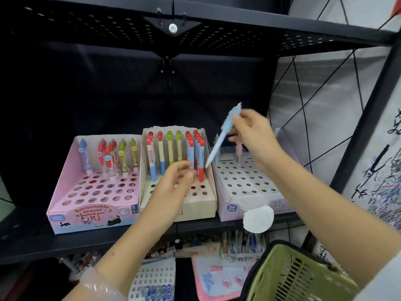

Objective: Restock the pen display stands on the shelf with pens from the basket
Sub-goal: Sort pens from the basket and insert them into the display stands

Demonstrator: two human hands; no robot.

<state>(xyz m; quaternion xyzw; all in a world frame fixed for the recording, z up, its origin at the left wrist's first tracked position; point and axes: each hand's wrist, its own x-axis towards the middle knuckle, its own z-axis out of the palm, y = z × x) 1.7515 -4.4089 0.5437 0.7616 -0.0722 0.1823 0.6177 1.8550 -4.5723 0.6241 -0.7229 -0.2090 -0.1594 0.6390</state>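
Right hand (pixel 251 129) pinches blue pen (pixel 221 140), tip down toward white stand (pixel 245 181), aiming for hole; left hand (pixel 175 181) loose, empty, left of it.

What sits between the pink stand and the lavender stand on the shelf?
In the head view, the beige stand stands between the pink stand and the lavender stand, with the left hand over it.

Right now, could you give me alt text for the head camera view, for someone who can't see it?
A person's right hand holds a light blue pen tilted above three pen display stands on a dark shelf. The left hand reaches over the middle stand. A green basket sits at lower right.
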